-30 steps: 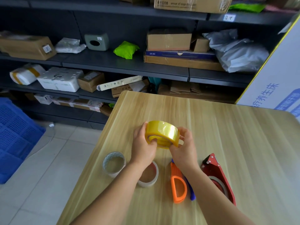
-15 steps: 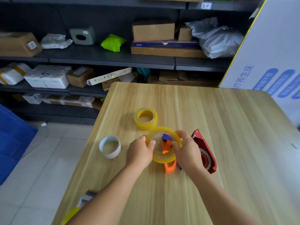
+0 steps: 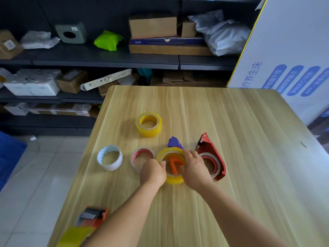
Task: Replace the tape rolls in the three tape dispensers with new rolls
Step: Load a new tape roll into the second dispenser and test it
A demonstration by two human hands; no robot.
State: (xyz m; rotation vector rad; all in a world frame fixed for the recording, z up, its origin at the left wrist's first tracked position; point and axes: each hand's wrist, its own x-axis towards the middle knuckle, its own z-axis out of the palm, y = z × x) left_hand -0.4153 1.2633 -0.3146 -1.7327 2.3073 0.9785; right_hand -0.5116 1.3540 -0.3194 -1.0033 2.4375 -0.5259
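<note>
Just below the middle of the frame, a yellow tape roll (image 3: 173, 179) sat on the wooden table (image 3: 240, 139) over an orange dispenser (image 3: 173, 165), whose orange body showed through the roll's open centre. Both hands held this roll: the left hand (image 3: 154, 172) gripped its left rim with fingers curled against it, and the right hand (image 3: 195, 168) clasped the right rim, fingers (image 3: 187, 153) spread along the top edge. A purple part (image 3: 174, 142) poked out just beyond the roll. Touching the right hand's far side lay a red dispenser (image 3: 212, 157) on its side, a nearly spent roll with a red core seated in it. Left of the held roll, partly behind the left hand, lay a thin clear roll (image 3: 141, 155) with a red inner core, and further left a white roll (image 3: 110, 157) near the table edge. A 2nd full yellow roll (image 3: 148, 124) lay flat toward the upper middle of the table, well apart from the hands. At the lower left corner a 3rd dispenser (image 3: 92, 217), orange and grey, lay beside a blurred yellow roll (image 3: 76, 235). Dark shelving (image 3: 106, 57) with boxes and bags filled the top of the frame.
</note>
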